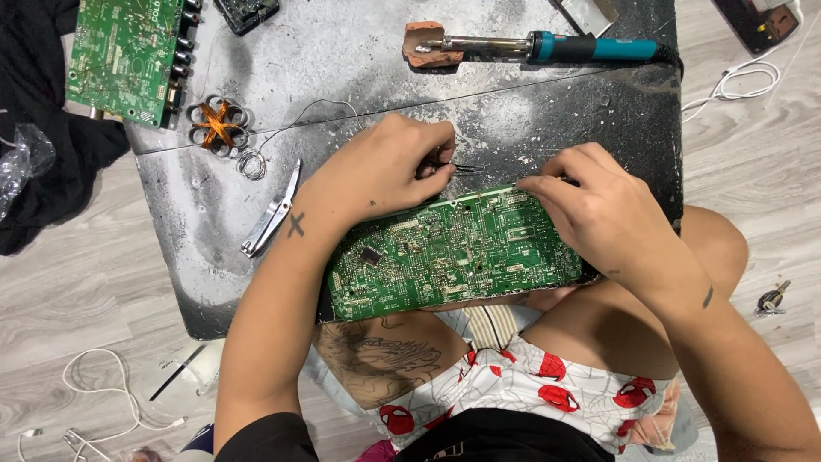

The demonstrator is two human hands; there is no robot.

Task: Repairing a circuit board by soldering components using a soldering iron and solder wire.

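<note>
A long green circuit board [453,252] lies tilted across the near edge of a dark, scorched work slab [359,85], solder side up. My left hand [385,167] rests at the board's far edge, its fingers closed on thin black tweezers [460,168] whose tips point right. My right hand [590,210] grips the board's right far corner, fingers curled over the edge and partly covering it.
A soldering iron with a blue handle [547,46] rests on a reddish block [428,43] at the far side. A second green board [120,56], a copper coil part [219,125], a wire loop [252,162] and metal tweezers [272,212] lie on the left. White cables [103,393] are on the floor.
</note>
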